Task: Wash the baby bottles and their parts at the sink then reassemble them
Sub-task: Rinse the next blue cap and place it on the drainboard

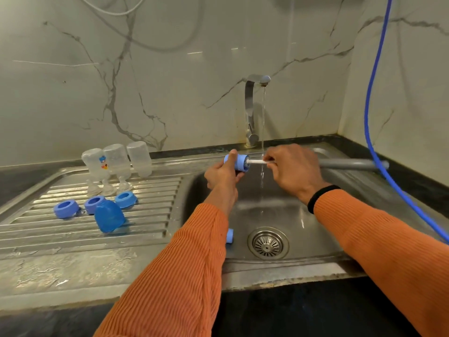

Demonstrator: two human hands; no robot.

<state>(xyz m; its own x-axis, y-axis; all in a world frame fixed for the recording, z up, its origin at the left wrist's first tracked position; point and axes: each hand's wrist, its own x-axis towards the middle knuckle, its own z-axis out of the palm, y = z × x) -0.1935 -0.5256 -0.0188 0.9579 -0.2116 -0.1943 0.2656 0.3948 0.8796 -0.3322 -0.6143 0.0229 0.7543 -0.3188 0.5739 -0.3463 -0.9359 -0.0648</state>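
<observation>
Left hand point(222, 173) gripping blue collar ring point(237, 162) over sink basin point(279, 210); right hand point(292, 169) pinching white brush point(256, 162) inside it. Tap point(252, 110) running between. Bottles point(116, 159), rings point(93, 204), cap point(109, 216) resting on drainboard point(36, 229), well apart.

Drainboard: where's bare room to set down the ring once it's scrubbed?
Free: ribbed drainboard in front of the blue dome cap, and right of the blue rings. Crowded: back-left corner, upturned bottles and nipples.
</observation>
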